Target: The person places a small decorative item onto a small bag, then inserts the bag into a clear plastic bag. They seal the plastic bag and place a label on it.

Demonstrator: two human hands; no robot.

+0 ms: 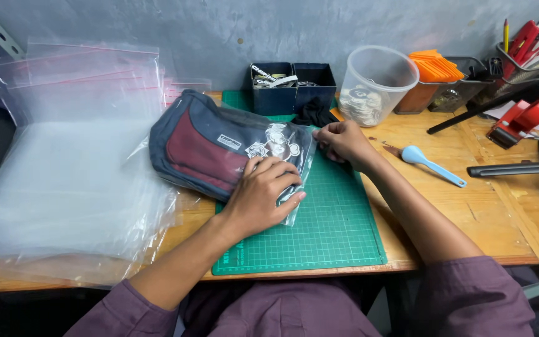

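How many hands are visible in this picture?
2. The left hand presses on the bagged pouch; the right hand pinches the bag's edge over the green mat.

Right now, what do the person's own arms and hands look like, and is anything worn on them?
Both hands are bare: no gloves, rings, watch or bands show on the left hand or the right hand. The forearms are uncovered too. Dull purple sleeves of plain cloth are pushed up to about the elbows, with no visible print or markings.
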